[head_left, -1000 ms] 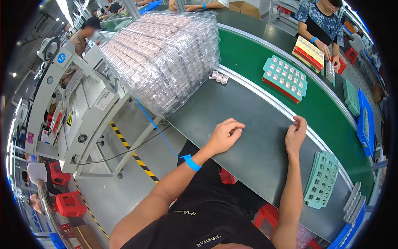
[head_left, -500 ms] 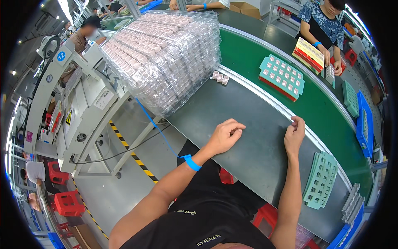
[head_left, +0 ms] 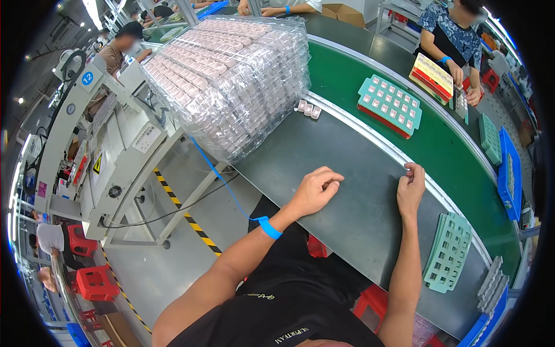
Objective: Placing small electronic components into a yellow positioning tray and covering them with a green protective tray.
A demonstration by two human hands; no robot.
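My left hand (head_left: 315,191) rests over the grey metal worktop (head_left: 352,231), its fingers curled in loosely and the thumb near the index finger. Nothing shows in it. A blue wrist strap (head_left: 269,227) with a thin blue cord circles that wrist. Farther right, my right hand (head_left: 410,189) is raised beside the metal rail, fingers loosely bent inward, also with nothing visible in it. At the worktop's far edge lies a short row of small pinkish-white parts (head_left: 308,109). Close to my right forearm sits a green slotted tray (head_left: 447,253).
A tall plastic-wrapped stack of part-filled trays (head_left: 237,87) stands at the back left. Beyond the rail, a green conveyor belt (head_left: 341,69) bears a green tray of small parts (head_left: 388,104). Across it, a person's hands (head_left: 465,87) work beside yellow and red trays (head_left: 430,78).
The part-filled green tray on the belt has shifted slightly left. Both my hands keep their place and pose. The person at the back left has moved an arm.
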